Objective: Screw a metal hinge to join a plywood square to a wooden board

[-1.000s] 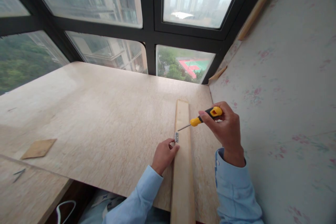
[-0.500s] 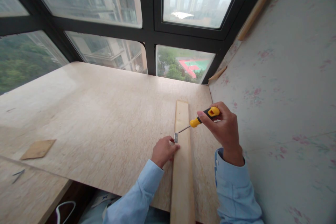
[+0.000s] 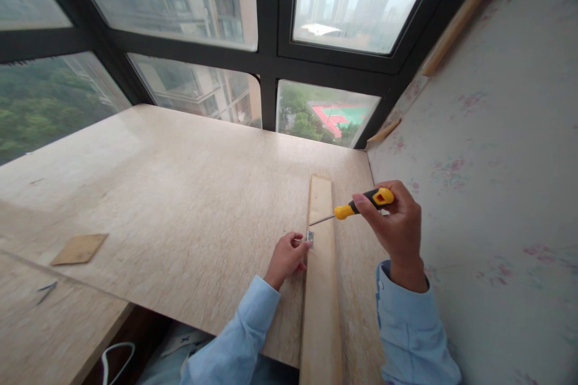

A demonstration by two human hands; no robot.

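A small silver metal hinge (image 3: pixel 310 236) lies at the left edge of a long pale wooden board (image 3: pixel 320 301). My left hand (image 3: pixel 287 258) is beside that edge, its thumb and index finger closed on the hinge. In my right hand (image 3: pixel 401 222), above the board's right side, is a screwdriver (image 3: pixel 343 212) with a yellow and black handle. Its thin shaft slants down to the left, the tip just beyond the far end of the hinge. Whether the tip touches the wood I cannot tell. My left fingers partly cover the hinge.
The board rests on a beige marble-patterned surface (image 3: pixel 189 192). A flat brown square piece (image 3: pixel 80 249) and some small dark thin pieces (image 3: pixel 47 292) lie at left. A white cable (image 3: pixel 118 346) hangs near the front edge. Windows stand behind; a flowered wall (image 3: pixel 487 192) rises at right.
The screwdriver tip has moved away from the hinge, toward the board's far end. My left thumb has shifted from the board onto the hinge. The whole view has shifted slightly.
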